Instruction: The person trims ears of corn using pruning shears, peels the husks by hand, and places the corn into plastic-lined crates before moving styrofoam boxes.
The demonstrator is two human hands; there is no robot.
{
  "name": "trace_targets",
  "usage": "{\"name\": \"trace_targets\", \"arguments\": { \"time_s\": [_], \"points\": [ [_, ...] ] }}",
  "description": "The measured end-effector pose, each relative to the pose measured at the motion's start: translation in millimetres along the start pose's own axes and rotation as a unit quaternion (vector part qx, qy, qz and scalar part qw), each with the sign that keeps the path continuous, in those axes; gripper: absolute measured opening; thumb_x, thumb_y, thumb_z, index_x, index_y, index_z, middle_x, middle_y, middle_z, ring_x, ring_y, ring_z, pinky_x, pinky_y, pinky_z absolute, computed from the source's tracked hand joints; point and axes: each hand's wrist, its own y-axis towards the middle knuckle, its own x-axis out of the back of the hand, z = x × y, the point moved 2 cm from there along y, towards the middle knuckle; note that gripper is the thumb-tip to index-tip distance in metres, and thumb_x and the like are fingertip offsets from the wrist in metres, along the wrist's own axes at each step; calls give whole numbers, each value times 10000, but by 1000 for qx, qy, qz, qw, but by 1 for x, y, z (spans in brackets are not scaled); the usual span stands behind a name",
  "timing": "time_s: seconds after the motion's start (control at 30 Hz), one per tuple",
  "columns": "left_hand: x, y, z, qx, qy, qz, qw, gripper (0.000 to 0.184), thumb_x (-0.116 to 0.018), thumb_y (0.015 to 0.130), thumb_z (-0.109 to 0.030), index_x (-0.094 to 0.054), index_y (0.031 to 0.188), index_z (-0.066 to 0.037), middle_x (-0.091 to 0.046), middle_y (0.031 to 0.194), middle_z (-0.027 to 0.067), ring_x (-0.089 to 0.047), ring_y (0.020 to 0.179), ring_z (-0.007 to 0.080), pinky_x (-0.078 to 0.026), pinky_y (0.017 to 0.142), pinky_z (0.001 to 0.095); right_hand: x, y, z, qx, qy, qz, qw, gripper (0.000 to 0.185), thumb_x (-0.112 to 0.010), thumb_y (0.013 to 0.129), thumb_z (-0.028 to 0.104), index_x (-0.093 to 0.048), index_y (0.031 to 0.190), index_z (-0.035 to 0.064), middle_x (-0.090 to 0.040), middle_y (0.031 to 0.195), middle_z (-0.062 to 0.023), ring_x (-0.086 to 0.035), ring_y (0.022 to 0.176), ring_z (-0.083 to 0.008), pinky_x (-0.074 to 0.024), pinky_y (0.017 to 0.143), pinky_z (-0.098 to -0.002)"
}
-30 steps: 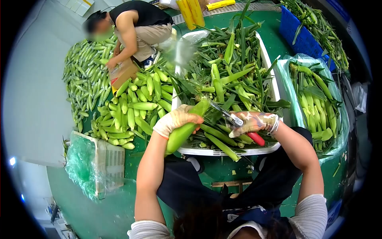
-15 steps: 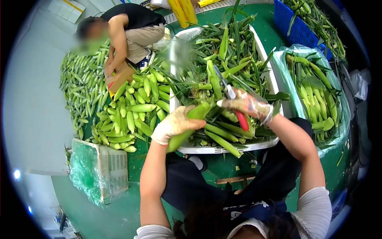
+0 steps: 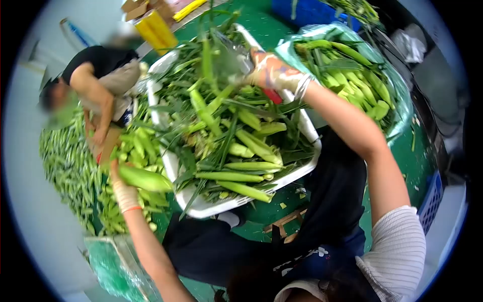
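My left hand [image 3: 123, 190], in a pale work glove, is out at the left over the corn pile and grips a green husked ear of corn [image 3: 145, 178]. In my right hand [image 3: 275, 73], in a stained glove, are red-handled pruning shears [image 3: 272, 95]. Their blades, smeared by motion, are over the far right part of a white plastic crate [image 3: 211, 207]. Cut leaves and several unworked corn ears [image 3: 256, 146] fill that crate. Beneath my left hand spreads a pile of trimmed ears [image 3: 138, 146].
A crouching person [image 3: 98, 83] handles a cardboard box [image 3: 104, 143] beside rows of ears [image 3: 68, 161]. At the right stands a plastic-lined bag of corn [image 3: 397, 108], with a blue crate [image 3: 314, 12] behind. A pale crate with green plastic [image 3: 108, 261] is lower left.
My left hand has moved left with the ear, from the near side of the white crate to the pile. My right hand has moved up and away with the shears. The view has turned.
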Motion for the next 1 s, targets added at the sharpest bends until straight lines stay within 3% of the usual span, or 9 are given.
{"name": "trace_targets", "arguments": {
  "time_s": [0.1, 0.3, 0.47, 0.53, 0.6, 0.7, 0.8, 0.9, 1.0],
  "points": [
    [87, 95, 2, 10, -87, -196, 977, 536, -507, 837, -489, -515, 1262, -163, -498, 1321, 48, -446, 1201, 298, -308, 1017, 522, 69, -38, -27, -157, -74, -12, 985, 770, -641, 692, 611, -461, 1072, -35, -600, 940, -245, -605, 874, -320, -471, 773, -393],
    [133, 245, 20, -3, -159, -193, 968, 445, -514, 871, -401, -540, 1215, -119, -538, 1253, 49, -479, 1156, 270, -374, 954, 458, 86, -179, -149, -257, 86, 146, 952, 268, -725, 730, 214, -572, 877, 50, -626, 801, -30, -580, 754, -139, -484, 714, -297],
    [86, 298, -4, -24, -263, -150, 953, 378, -525, 904, -307, -548, 1183, -53, -565, 1195, 65, -519, 1102, 243, -433, 910, 359, 7, -210, -201, -356, 158, 300, 871, 363, -644, 753, 215, -521, 1016, -3, -607, 813, -103, -577, 634, -152, -456, 536, -278],
    [64, 288, -5, -28, -250, -126, 960, 352, -529, 917, -270, -551, 1170, -27, -576, 1171, 71, -534, 1080, 232, -457, 892, 320, -48, -230, -266, -250, 310, 318, 860, 226, -631, 733, 168, -511, 814, -5, -549, 605, -102, -522, 438, -168, -388, 357, -298],
    [62, 264, 10, -64, -58, -53, 995, 344, -534, 915, -285, -558, 1137, -22, -587, 1092, 53, -543, 993, 197, -461, 854, 309, -92, -222, -264, -253, 61, 221, 940, 147, -604, 673, 113, -519, 598, 19, -549, 566, -86, -561, 477, -233, -421, 408, -344],
    [-29, 139, 38, -41, 261, 183, 947, 327, -552, 905, -335, -581, 1065, -51, -585, 917, 16, -500, 766, 124, -457, 768, 279, -173, -217, -304, -249, -114, 226, 935, 246, -526, 751, 157, -590, 910, -20, -635, 819, -235, -639, 750, -323, -497, 646, -432],
    [-33, 60, 56, 6, 291, 64, 955, 313, -548, 902, -348, -584, 1036, -68, -576, 832, 2, -453, 658, 113, -454, 700, 267, -197, -199, -302, -293, -267, 91, 914, 271, -440, 855, 169, -549, 1002, -31, -608, 932, -266, -625, 788, -361, -496, 693, -432],
    [-28, -2, 53, 45, 342, -36, 938, 283, -548, 889, -313, -577, 998, -53, -568, 759, -5, -420, 570, 105, -443, 613, 234, -229, -198, -326, -381, -124, -66, 914, 343, -431, 888, 259, -545, 959, -57, -603, 893, -281, -620, 757, -373, -487, 678, -455],
    [40, -6, 36, 166, 279, 29, 945, 251, -554, 871, -298, -571, 957, -63, -620, 799, 40, -560, 611, 134, -425, 510, 217, -213, -188, -327, -320, -206, 48, 923, 428, -427, 902, 265, -520, 1101, -102, -635, 906, -254, -638, 721, -377, -516, 654, -444]
  ]
}}
